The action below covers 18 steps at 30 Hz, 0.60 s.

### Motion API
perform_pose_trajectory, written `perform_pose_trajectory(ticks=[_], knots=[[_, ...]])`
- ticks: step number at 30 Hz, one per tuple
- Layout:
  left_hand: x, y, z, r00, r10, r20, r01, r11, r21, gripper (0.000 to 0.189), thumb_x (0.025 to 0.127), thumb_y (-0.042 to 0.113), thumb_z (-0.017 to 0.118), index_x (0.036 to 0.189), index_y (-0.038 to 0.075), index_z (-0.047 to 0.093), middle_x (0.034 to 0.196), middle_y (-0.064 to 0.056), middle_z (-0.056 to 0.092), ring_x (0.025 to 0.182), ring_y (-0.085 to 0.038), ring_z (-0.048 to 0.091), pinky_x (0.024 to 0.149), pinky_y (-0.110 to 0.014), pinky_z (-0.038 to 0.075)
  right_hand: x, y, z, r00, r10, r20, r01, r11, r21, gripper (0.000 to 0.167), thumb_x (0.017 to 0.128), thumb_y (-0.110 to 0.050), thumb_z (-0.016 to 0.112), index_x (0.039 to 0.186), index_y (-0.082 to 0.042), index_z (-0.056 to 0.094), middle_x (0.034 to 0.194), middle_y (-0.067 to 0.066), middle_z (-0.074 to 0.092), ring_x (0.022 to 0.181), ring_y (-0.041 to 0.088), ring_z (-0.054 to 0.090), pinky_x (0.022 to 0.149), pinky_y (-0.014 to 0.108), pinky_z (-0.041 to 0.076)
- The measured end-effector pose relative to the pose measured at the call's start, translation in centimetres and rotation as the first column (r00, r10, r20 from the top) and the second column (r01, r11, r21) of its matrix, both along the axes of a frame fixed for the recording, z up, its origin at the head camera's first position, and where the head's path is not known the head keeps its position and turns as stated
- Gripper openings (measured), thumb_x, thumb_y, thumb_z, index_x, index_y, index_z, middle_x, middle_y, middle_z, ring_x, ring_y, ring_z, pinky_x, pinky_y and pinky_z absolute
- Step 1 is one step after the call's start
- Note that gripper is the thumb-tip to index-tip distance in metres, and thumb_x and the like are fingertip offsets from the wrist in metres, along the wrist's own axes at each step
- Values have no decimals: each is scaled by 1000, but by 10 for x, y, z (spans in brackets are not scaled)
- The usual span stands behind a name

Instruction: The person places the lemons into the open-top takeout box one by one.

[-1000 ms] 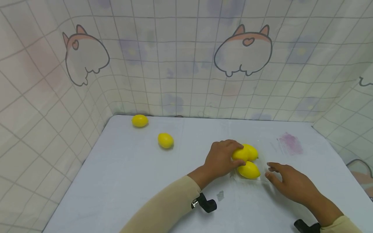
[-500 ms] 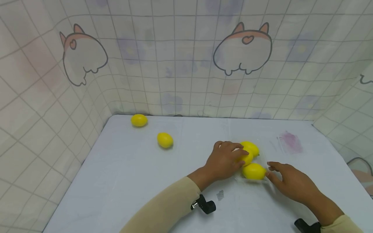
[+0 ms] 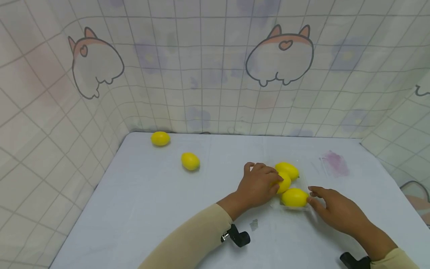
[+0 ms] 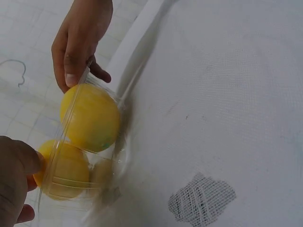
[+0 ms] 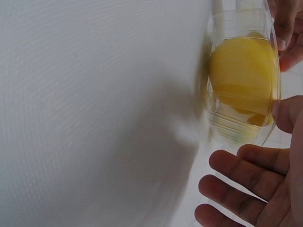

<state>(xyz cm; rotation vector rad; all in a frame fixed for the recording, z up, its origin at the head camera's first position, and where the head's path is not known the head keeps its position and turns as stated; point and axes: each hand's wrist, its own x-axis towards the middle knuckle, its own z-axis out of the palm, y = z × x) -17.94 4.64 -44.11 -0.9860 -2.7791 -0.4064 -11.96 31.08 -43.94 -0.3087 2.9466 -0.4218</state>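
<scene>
Three yellow lemons lie in a clear plastic container (image 4: 71, 187) right of the table's middle: a back lemon (image 3: 287, 170), a middle lemon (image 3: 285, 184) and a front lemon (image 3: 294, 197). My left hand (image 3: 258, 185) reaches over the container's left side, its curled fingers and thumb holding the middle lemon, which they partly cover. Beside the right wall is my right hand (image 3: 337, 211), its thumb right at the rim near the front lemon. In the right wrist view, the other fingers (image 5: 236, 170) of that hand are extended and spread outside the container.
Two more lemons lie at the back left of the white table (image 3: 161, 209), one lemon (image 3: 160, 138) near the far edge and another lemon (image 3: 190, 161) closer in. A grey patch (image 3: 254, 225) marks the cloth before the container. Behind hangs a checked curtain (image 3: 215, 74).
My left hand has shifted the middle lemon to the right, against the others. The front lemon has turned and moved right, up to the right thumb. The right hand has stayed nearly still.
</scene>
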Motion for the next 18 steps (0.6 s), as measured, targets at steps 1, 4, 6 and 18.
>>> perform_pose_trajectory(ticks=[1, 4, 6, 18], knots=[[0, 0, -1, 1000, 5, 12, -5, 1000, 0, 26, 102, 40, 63, 126, 36, 71, 130, 17, 64, 123, -10, 49, 108, -47, 31, 0, 0, 1, 1000, -3, 3, 3, 1000, -3, 68, 105, -58, 45, 141, -2, 58, 132, 21, 64, 117, 46, 60, 86, 67, 50], [-1, -1, -4, 999, 11, 44, -11, 1000, -2, 24, 101, 39, 63, 124, 36, 71, 128, 17, 64, 123, -9, 48, 108, -47, 30, 2, 1, 2, 1000, -11, 7, 11, 1000, -12, 65, 107, -55, 43, 142, -3, 58, 135, 21, 62, 120, 48, 57, 89, 69, 48], [-1, -2, -6, 999, 5, 53, -6, 1000, 2, 25, 102, 40, 63, 125, 36, 71, 129, 17, 63, 124, -9, 47, 109, -47, 30, 3, 2, 2, 1000, -11, 3, 11, 1000, -16, 63, 107, -54, 43, 142, -3, 58, 135, 20, 63, 121, 48, 57, 90, 69, 48], [0, -27, -1, 999, 1, 40, -5, 996, 88, 24, 102, 39, 63, 123, 32, 71, 130, 14, 63, 128, -9, 48, 110, -49, 29, 4, 3, 2, 1000, -14, 9, 14, 1000, -6, 64, 106, -55, 44, 142, -4, 57, 130, 19, 66, 115, 45, 61, 85, 66, 51]])
